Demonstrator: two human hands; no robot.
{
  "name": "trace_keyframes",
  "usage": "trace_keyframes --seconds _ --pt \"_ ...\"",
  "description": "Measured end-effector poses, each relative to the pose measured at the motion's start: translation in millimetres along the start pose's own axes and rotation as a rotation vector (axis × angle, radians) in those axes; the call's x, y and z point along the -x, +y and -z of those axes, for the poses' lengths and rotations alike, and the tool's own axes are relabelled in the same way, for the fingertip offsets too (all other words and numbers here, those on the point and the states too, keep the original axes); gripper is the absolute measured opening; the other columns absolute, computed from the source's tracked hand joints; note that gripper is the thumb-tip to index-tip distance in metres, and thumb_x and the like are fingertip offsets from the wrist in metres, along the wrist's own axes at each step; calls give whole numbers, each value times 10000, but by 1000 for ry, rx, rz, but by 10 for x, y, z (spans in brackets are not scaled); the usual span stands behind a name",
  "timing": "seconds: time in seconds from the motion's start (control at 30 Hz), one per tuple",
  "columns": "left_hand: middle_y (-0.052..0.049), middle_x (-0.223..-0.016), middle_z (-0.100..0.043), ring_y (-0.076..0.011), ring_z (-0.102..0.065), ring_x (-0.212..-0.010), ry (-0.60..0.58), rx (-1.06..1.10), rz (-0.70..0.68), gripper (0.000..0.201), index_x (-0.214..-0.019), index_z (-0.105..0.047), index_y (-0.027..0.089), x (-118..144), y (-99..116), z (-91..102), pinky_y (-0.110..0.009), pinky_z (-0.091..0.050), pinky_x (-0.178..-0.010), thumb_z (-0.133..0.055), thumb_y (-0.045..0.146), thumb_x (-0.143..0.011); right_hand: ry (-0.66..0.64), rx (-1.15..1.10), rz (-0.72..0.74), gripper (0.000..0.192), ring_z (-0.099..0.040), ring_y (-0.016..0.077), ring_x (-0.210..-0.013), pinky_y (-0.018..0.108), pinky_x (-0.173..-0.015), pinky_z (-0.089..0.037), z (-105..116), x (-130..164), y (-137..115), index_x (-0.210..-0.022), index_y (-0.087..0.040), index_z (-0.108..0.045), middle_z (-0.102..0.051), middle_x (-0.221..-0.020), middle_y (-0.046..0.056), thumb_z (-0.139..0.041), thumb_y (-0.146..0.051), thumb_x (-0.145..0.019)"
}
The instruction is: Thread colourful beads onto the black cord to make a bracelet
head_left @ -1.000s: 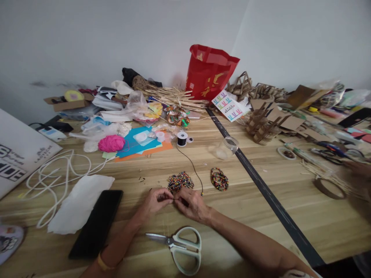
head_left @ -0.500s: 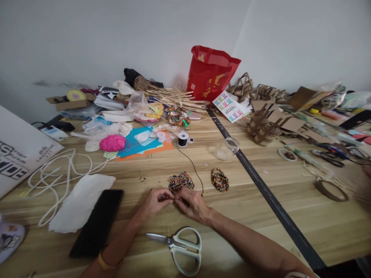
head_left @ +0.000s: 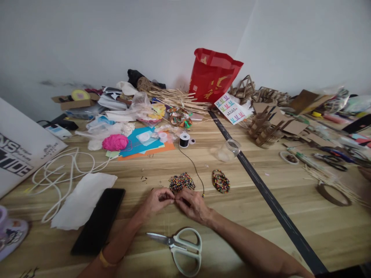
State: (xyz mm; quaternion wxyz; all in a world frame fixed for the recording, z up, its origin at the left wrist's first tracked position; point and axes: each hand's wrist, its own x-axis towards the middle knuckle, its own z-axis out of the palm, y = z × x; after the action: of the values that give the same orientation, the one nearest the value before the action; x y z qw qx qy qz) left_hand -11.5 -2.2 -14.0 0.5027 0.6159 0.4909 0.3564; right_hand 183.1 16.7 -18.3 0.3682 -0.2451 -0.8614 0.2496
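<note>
My left hand [head_left: 160, 199] and my right hand [head_left: 193, 204] meet fingertip to fingertip over the table, both in a pinch. Whatever lies between the fingertips is too small to make out. Just beyond them is a heap of small multicoloured beads [head_left: 182, 181], partly covered by my right hand. A thin dark cord [head_left: 193, 164] runs from a black spool [head_left: 184, 140] down to the right hand's far side, where a yellowish bead [head_left: 203, 195] sits at its end. Beaded bracelets [head_left: 220, 181] lie coiled to the right. Below my hands rest scissors [head_left: 185, 247] with pale handles.
A black phone-like slab [head_left: 98, 222] and white paper [head_left: 84, 200] lie left of my left forearm, near a white cable [head_left: 62, 173]. A clear plastic jar [head_left: 228, 150] lies ahead. Pink yarn [head_left: 115, 142], a red bag [head_left: 214, 77] and small woven baskets [head_left: 263, 129] stand farther back.
The camera view has shifted slightly, so the background sits a little lower and to the right. My hands keep the same pinch in nearly the same place.
</note>
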Motion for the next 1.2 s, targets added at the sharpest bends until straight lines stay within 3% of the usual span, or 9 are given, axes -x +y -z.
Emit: trace_keyframes --seconds 1.2 --pt "-13 -655 -654 -140 -579 -629 16 34 9 94 -692 -659 135 2 -24 -18 -240 -462 -600 -693 219 -668 -23 -40 -43 106 -582 151 -672 237 -617 -450 0 10 8 -831 -180 -573 -632 -748 49 -513 -220 -908"
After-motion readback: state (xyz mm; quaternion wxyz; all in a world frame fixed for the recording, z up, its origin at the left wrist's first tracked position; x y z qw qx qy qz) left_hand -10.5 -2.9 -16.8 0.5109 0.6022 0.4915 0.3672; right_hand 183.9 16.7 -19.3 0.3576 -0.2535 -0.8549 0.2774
